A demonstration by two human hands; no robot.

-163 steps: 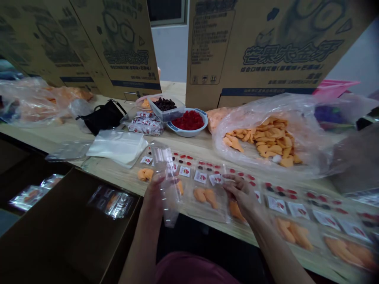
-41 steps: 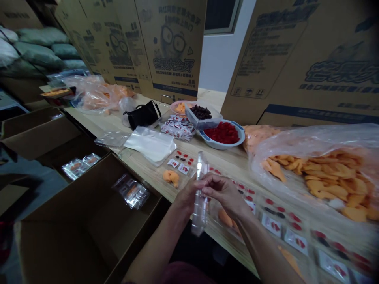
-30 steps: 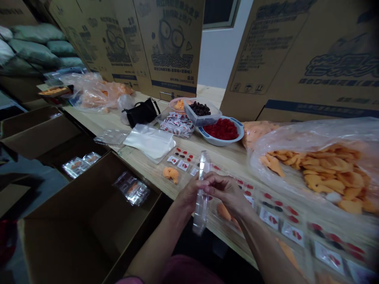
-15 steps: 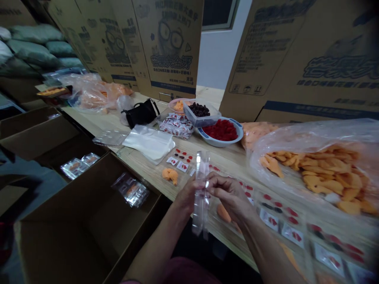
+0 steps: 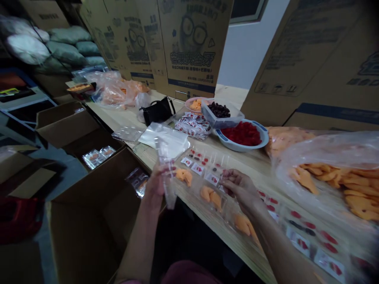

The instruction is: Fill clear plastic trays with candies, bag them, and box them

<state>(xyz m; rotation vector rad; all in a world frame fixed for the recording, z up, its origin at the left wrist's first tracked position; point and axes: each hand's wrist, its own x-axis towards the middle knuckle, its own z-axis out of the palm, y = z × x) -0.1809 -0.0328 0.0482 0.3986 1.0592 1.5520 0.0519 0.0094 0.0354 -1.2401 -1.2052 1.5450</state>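
My left hand [image 5: 156, 182] is closed on a clear plastic pack [image 5: 166, 173], held upright over the table's front edge. My right hand [image 5: 239, 187] hovers low over the wooden table [image 5: 237, 161] with its fingers curled at a clear tray that holds orange pieces [image 5: 211, 196]; what the fingers pinch is not clear. More orange pieces [image 5: 184, 175] lie between the hands. Small red-and-white sachets [image 5: 197, 169] and red and dark candies lie in rows just behind them.
An open cardboard box [image 5: 89, 221] with finished packs [image 5: 137, 181] stands below the table on my left. At the back are a bowl of red candy [image 5: 242, 134], a tub of dark candy [image 5: 220, 110], a sachet pile [image 5: 194, 124] and a stack of clear bags [image 5: 166, 138]. A large bag of orange pieces [image 5: 331, 173] lies on the right.
Both hands were on the clear pack held edge-on. Now only my left hand holds it, further left, and my right hand has dropped to the tray on the table. My view turned left.
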